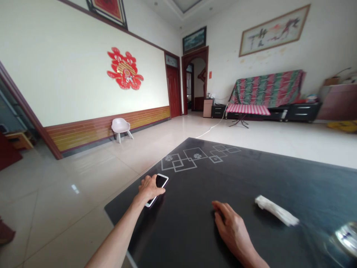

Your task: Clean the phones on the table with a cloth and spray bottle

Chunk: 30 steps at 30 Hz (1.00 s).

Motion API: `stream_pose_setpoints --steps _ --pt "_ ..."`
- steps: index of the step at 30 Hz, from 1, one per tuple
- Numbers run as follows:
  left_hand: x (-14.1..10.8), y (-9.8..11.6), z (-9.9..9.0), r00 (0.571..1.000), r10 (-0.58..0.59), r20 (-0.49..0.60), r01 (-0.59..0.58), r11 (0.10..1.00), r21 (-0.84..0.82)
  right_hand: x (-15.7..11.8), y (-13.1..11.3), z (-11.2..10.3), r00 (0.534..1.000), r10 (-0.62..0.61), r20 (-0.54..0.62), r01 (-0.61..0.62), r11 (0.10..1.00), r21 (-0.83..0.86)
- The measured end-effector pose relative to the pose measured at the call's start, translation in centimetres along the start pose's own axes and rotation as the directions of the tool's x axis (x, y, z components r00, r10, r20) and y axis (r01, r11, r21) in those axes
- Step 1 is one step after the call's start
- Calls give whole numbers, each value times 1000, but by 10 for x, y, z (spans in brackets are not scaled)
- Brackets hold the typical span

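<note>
A smartphone (161, 181) with a white frame and dark screen lies near the left edge of the black table (189, 230). My left hand (150, 188) is closed over it from the left, the thumb across the screen and the fingers along the far side. Part of the phone is hidden under the palm. On the tabletop, my right hand (230, 225) rests with loosely bent fingers, a gap between thumb and forefinger, and nothing in it. To its right lies a crumpled white strip (276, 211), which looks like folded tissue or cloth.
A shiny metal object (347, 238) stands at the table's right edge, cut off by the frame. Pale square patterns (192, 156) mark the tabletop's far corner. Beyond are a small light chair (121, 126), a pink-striped stand (247, 109) and a white cable (212, 129) across the floor.
</note>
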<state>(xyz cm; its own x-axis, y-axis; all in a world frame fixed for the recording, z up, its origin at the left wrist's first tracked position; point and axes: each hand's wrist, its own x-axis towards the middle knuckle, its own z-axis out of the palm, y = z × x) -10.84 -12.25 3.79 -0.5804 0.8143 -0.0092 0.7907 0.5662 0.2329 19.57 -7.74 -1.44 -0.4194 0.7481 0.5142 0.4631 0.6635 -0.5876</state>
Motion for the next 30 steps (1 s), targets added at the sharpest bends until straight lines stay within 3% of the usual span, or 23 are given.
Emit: stream_pose_setpoints --steps 4,11,17,21,24,27,30 --pt "-6 -17 0 999 5 33 -4 1000 -28 37 -23 42 985 -83 150 80 996 30" --pt "-34 -44 4 999 34 36 -31 996 -79 107 -59 126 963 -77 257 72 997 29" --pt "-47 -49 15 994 72 -79 -82 988 -134 131 -68 161 957 -35 288 38 999 -3" --pt "-48 -42 20 986 55 -154 -77 987 -140 124 -67 160 962 -73 262 71 997 16" --pt "-56 -33 24 979 90 -183 -123 976 -180 109 -59 143 969 -95 227 90 995 32" --pt "-72 -12 30 963 199 -180 -237 946 -221 83 -40 111 985 -64 161 62 998 17" --pt "-90 21 38 927 347 -140 -373 890 -263 49 -15 65 997 8 80 -5 999 -35"
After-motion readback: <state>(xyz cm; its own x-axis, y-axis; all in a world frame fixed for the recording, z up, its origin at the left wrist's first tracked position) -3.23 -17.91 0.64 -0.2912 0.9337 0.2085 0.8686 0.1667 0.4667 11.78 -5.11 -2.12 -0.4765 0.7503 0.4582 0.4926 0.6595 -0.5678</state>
